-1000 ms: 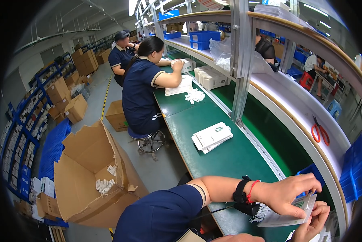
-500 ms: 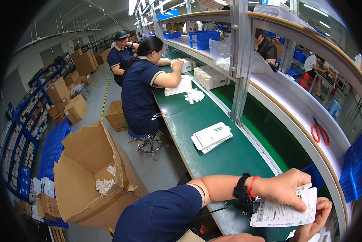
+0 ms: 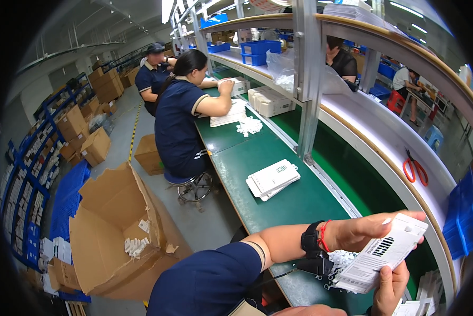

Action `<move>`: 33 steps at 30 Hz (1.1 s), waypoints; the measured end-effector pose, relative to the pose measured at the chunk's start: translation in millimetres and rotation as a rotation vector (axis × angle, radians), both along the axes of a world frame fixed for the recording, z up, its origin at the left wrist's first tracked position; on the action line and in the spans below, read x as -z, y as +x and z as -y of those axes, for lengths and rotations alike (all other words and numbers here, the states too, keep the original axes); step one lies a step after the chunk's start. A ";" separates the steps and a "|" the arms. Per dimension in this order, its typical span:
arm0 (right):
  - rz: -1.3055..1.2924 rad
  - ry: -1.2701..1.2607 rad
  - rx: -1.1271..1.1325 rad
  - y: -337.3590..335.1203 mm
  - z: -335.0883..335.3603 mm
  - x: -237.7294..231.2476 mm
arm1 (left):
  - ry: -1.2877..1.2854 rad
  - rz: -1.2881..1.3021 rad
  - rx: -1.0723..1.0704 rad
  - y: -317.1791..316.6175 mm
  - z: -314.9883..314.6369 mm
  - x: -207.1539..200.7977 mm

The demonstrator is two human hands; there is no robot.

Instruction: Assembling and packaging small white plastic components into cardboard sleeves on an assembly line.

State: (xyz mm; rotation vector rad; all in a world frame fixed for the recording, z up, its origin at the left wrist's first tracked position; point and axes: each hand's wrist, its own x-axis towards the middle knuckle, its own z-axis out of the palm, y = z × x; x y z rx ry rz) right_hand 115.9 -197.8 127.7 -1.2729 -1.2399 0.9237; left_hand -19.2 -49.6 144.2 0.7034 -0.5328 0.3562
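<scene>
A flat white carton point(image 3: 378, 255) with dark print is tilted up between my two hands at the lower right. My left hand point(image 3: 360, 234), with a black strap and red string at the wrist, holds its upper end; the fingers run behind it and show past the far edge. On the lower side, my right hand point(image 3: 392, 287) grips the carton with the thumb on the printed face; its other fingers are partly hidden. Below the carton lies a heap of small white pieces point(image 3: 343, 258), partly covered. Farther along the bench sits a short stack of similar flat cartons point(image 3: 272, 179).
The green bench point(image 3: 231, 163) runs away from me beside a shelf with red-handled pliers point(image 3: 415, 169) and a blue bin point(image 3: 463, 216). A large open cardboard box point(image 3: 107, 231) stands at left. A co-worker point(image 3: 178, 116) sits farther along. White cartons point(image 3: 429, 292) are at lower right.
The carton has turned, its upper end swinging up and showing a different printed side. My left thumb has left its face, and that hand's fingers now extend behind it.
</scene>
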 end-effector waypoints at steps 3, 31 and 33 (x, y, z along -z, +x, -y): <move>-0.036 0.089 -0.059 -2.4 -13.7 11.7 | 0.140 0.049 0.089 0.0 -4.3 8.3; 0.434 0.468 0.096 -5.1 -11.4 -16.2 | 0.706 -0.167 -0.778 -5.8 -1.3 19.6; 0.418 0.469 0.082 -6.0 -11.3 -16.7 | 0.679 -0.172 -0.763 -5.8 2.1 17.7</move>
